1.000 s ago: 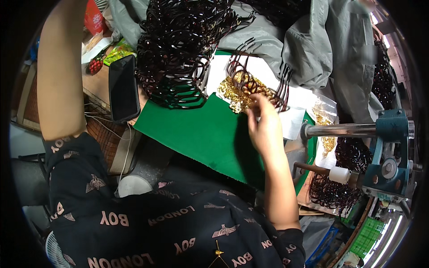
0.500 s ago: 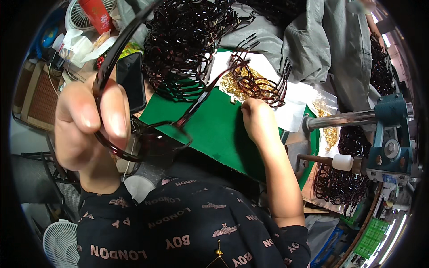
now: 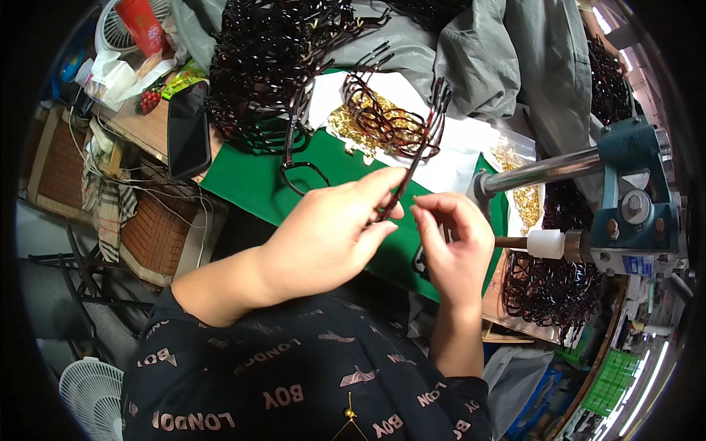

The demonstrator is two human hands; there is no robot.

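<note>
My left hand (image 3: 312,231) is closed on a dark reddish-brown eyeglass frame (image 3: 420,153), holding it above the green mat (image 3: 246,176). One temple of the frame slants up past my fingertips, and a rim shows beyond the back of this hand. Close by on the right, my right hand (image 3: 462,239) has thumb and index finger pinched together. A tiny gold-coloured piece (image 3: 414,197) shows at those fingertips; its exact kind is too small to tell. Small gold metal parts (image 3: 348,126) lie heaped on white paper, with several eyeglass frames (image 3: 379,117) resting over them.
Behind lies a big pile of dark eyeglass frames (image 3: 261,66). A teal machine (image 3: 625,169) with a steel shaft (image 3: 548,170) and white roller (image 3: 546,243) stands at right, beside another frame pile (image 3: 551,290). A black phone (image 3: 189,132) lies at left on the wooden table.
My left hand has brought the eyeglass frame from the far left in to the middle. My right hand has drawn back from the gold parts toward it, a tiny gold piece at its fingertips.
</note>
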